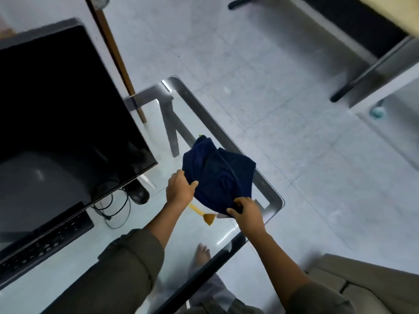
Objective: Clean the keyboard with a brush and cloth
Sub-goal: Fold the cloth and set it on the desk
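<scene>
A dark blue cloth (220, 177) lies bunched on the glass table (269, 191) near its right corner. My left hand (180, 189) grips the cloth's left edge, and my right hand (246, 211) pinches its near edge. A brush (205, 215) with a yellow handle and orange-brown head lies under the cloth's near side, between my hands. The black keyboard (45, 241) sits at the lower left, in front of the monitor, apart from both hands.
A large dark monitor (63, 105) fills the left side, with a black mouse (139, 194) and cables beside its base. A wooden stick (118, 62) leans behind it. A sofa edge (367, 282) is at the lower right; tiled floor shows through the glass.
</scene>
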A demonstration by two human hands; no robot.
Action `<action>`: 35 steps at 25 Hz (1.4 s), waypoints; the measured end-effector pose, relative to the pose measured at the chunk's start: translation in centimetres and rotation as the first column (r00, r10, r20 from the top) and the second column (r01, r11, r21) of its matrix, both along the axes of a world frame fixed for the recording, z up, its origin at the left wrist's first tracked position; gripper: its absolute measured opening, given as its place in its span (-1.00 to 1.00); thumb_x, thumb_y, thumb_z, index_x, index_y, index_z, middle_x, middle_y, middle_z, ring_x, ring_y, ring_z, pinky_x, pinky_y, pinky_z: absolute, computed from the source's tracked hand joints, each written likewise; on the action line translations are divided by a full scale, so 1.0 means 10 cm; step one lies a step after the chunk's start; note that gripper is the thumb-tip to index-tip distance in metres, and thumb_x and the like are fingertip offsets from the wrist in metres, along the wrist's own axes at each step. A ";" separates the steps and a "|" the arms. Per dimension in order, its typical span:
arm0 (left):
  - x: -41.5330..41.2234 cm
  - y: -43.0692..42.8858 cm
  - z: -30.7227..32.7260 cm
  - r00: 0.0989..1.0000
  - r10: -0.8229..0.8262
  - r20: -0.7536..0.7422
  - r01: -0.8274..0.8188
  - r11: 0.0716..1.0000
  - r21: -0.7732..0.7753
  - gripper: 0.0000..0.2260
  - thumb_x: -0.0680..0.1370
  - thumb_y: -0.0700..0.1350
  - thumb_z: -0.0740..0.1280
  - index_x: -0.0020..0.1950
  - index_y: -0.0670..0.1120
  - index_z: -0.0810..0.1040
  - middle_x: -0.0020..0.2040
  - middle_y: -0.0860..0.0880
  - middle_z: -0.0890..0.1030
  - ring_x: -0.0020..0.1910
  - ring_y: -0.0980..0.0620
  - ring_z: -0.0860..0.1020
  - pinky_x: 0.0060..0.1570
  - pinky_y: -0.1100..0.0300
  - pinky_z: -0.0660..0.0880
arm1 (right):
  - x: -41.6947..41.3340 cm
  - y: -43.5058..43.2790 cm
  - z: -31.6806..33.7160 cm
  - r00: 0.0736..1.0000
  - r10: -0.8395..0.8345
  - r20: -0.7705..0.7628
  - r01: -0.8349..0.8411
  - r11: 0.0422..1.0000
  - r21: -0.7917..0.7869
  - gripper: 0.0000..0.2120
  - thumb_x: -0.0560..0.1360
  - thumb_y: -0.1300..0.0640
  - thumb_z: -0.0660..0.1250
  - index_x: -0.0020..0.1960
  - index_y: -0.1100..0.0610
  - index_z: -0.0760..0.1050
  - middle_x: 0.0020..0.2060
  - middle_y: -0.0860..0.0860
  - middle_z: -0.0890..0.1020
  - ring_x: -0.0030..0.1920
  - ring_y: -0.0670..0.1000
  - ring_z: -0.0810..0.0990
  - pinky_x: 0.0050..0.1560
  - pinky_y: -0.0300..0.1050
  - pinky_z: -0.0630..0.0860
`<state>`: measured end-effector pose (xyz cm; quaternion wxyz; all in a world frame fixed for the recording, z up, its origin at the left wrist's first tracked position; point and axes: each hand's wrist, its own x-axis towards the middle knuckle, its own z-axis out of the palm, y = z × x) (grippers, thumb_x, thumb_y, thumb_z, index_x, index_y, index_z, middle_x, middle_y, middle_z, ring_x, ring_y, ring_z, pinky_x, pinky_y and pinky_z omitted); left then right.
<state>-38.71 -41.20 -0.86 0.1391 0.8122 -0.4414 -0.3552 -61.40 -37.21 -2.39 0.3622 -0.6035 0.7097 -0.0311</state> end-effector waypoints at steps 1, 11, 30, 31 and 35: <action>0.00 -0.03 -0.01 1.000 -0.007 0.020 0.007 1.000 0.028 -0.69 0.54 -0.04 0.42 0.19 -0.16 0.47 0.14 -0.17 0.58 0.09 -0.19 0.56 -0.04 0.01 0.50 | -0.03 -0.02 0.01 1.000 0.003 0.001 -0.003 1.000 -0.007 -0.70 0.50 -0.03 0.44 0.15 0.09 0.55 -0.02 -0.03 0.56 -0.03 0.01 0.58 -0.01 -0.16 0.50; 0.05 -0.02 0.00 0.974 0.110 -0.196 -0.083 0.986 0.143 -0.69 0.53 -0.06 0.43 -0.18 -0.32 0.54 -0.28 -0.10 0.55 -0.22 -0.09 0.50 -0.21 0.13 0.44 | -0.43 0.01 0.01 0.972 -0.235 0.004 0.235 0.971 -0.047 -0.64 0.45 -0.17 0.43 0.05 0.06 0.45 -0.02 -0.09 0.44 0.01 -0.03 0.47 0.00 -0.08 0.53; 0.16 -0.21 0.13 0.975 -0.169 0.146 0.169 0.986 0.016 -0.77 0.55 -0.03 0.41 0.08 -0.15 0.50 0.03 -0.10 0.58 -0.02 -0.09 0.53 -0.12 0.04 0.51 | -0.52 -0.29 0.05 0.964 -0.265 -0.012 0.262 0.959 -0.107 -0.70 0.49 0.14 0.36 0.22 0.09 0.49 0.14 0.03 0.58 0.21 0.12 0.51 0.20 0.15 0.52; 0.10 -0.27 0.12 0.977 -0.176 0.118 0.186 0.979 -0.081 -0.79 0.56 -0.05 0.39 0.11 -0.13 0.50 0.08 -0.10 0.58 0.05 -0.10 0.53 -0.05 0.02 0.53 | -0.45 -0.35 0.02 0.977 -0.212 -0.006 0.210 0.972 -0.105 -0.70 0.51 0.11 0.36 0.24 0.07 0.49 0.16 0.03 0.59 0.21 0.10 0.51 0.21 0.13 0.53; -0.13 -0.53 0.02 0.973 -0.231 0.019 0.231 0.953 -0.195 -0.70 0.59 -0.05 0.35 0.29 -0.09 0.45 0.24 -0.09 0.54 0.22 -0.10 0.50 0.16 0.02 0.50 | -0.26 -0.42 -0.06 0.988 -0.148 -0.044 0.146 0.988 -0.046 -0.61 0.54 0.09 0.38 0.35 0.06 0.44 0.20 0.06 0.58 0.21 0.10 0.52 0.22 0.09 0.54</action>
